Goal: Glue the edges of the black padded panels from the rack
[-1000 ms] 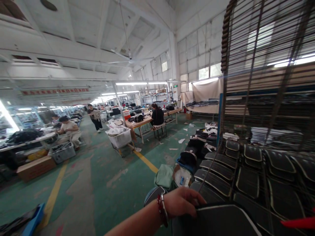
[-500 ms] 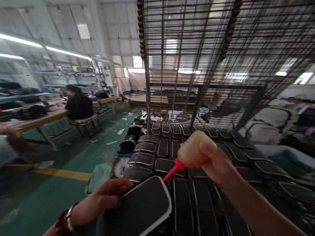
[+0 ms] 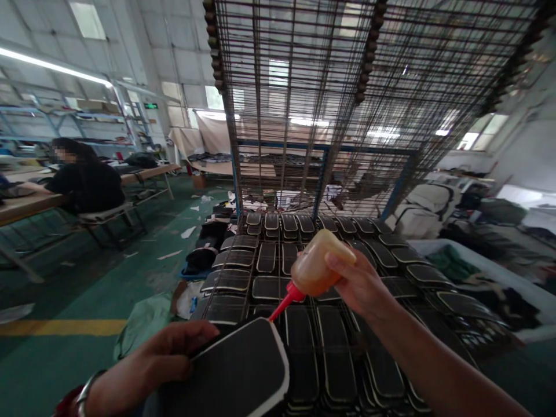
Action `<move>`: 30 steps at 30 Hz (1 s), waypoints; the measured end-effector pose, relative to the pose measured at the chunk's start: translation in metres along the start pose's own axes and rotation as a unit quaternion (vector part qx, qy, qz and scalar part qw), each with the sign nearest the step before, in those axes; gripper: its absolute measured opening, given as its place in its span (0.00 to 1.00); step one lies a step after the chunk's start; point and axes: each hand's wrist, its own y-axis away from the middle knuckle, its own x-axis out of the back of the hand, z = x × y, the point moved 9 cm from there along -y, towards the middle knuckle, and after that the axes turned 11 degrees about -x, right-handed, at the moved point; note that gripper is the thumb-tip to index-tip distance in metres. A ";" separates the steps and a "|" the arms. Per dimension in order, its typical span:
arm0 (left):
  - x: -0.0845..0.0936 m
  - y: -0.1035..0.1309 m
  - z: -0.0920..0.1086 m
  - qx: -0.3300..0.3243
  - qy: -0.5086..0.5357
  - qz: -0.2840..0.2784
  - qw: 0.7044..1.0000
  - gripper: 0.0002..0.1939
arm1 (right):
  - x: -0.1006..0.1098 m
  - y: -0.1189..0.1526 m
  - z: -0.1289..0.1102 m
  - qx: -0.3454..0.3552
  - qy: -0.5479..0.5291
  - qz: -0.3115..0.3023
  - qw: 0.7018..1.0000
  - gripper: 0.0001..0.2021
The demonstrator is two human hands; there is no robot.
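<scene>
A dark panel [image 3: 243,370] with rounded corners and a pale edge is low in the view. My left hand [image 3: 160,353] grips its left side, thumb on top. In my right hand [image 3: 356,278] is a translucent bottle [image 3: 319,263] of amber liquid, tilted down to the left. Its red nozzle [image 3: 284,302] has its tip at the panel's upper right corner. Rows of similar dark panels [image 3: 336,350] lie on a rack beneath and behind my hands.
A tall wire mesh frame [image 3: 325,145] rises behind the panels. At the left, a person [image 3: 91,179] in black sits at a long table [image 3: 152,172]. A green bag [image 3: 145,321] lies on the floor. White bags [image 3: 425,214] are stacked at the right.
The view has turned right, so the surroundings sit further left. Both hands still hold the panel and the bottle, and the nozzle tip remains near the panel's upper corner.
</scene>
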 end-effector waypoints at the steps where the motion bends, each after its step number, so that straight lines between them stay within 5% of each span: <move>1: -0.001 0.000 0.000 -0.002 0.005 0.000 1.000 0.19 | -0.001 0.000 0.000 0.000 0.003 -0.001 1.000 0.18; 12: 0.006 0.001 -0.002 -0.007 -0.006 -0.017 1.000 0.19 | 0.001 0.006 0.002 -0.008 0.003 0.001 1.000 0.21; 25: 0.038 0.003 -0.011 -0.024 0.019 0.070 0.997 0.18 | 0.008 0.022 0.009 -0.006 -0.008 0.008 1.000 0.18; 30: 0.041 0.006 -0.015 -0.028 0.083 0.137 0.987 0.20 | 0.022 0.021 0.017 0.006 -0.060 0.077 0.995 0.16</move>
